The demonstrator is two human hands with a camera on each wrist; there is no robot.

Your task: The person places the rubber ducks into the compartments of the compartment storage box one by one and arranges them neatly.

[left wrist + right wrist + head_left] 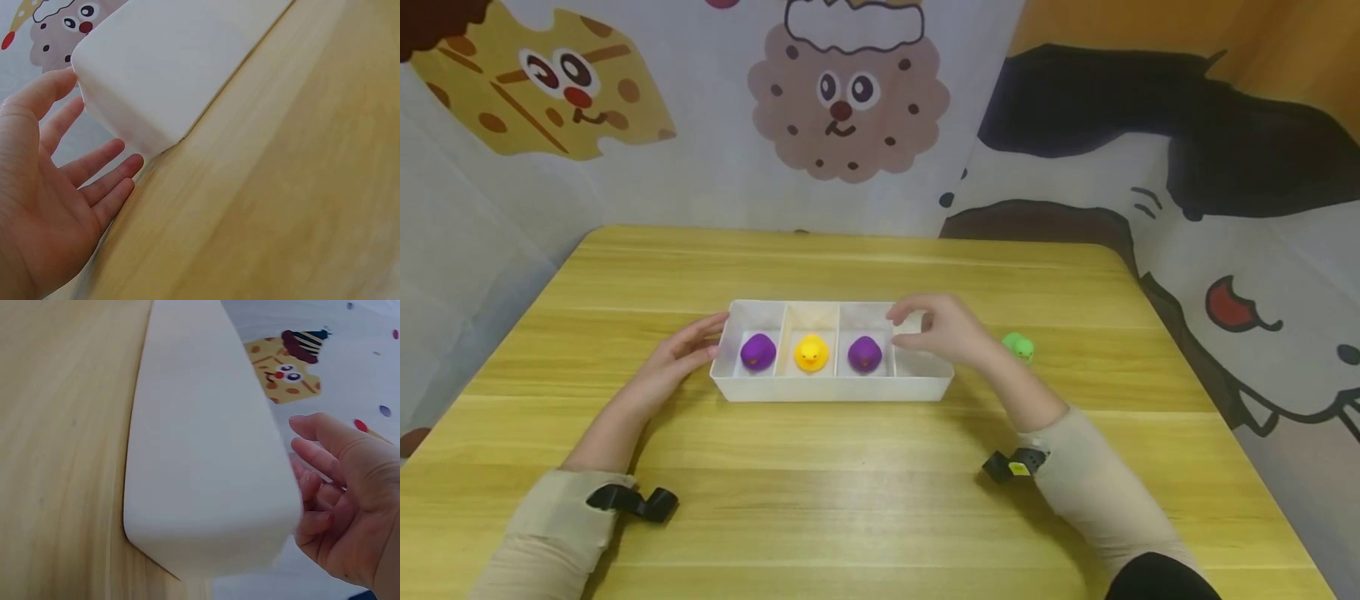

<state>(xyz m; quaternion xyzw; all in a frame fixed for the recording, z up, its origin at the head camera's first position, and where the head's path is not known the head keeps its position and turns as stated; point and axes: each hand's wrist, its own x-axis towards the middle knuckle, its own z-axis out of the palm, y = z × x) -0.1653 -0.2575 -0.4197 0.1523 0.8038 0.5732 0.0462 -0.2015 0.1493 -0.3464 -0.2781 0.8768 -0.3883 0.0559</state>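
Observation:
A white box [831, 389] with a row of compartments stands on the table. From the left it holds a purple rubber duck [758, 352], a yellow rubber duck [812, 353] and another purple rubber duck [865, 354], each in its own compartment. My left hand [681, 354] is at the box's left end, its thumb and fingertips right at the edge. Over the right-end compartment hovers my right hand [946, 329], thumb and forefinger spread apart with nothing between them; it partly hides that compartment. In the right wrist view the fingers of this hand [340, 494] curl loosely beside the box's corner.
A green rubber duck [1019, 347] sits on the wooden table [850, 492], just beyond my right wrist. Behind the table's far edge hangs a cloth [700, 192] with cartoon prints. Each sleeve carries a small black wrist camera.

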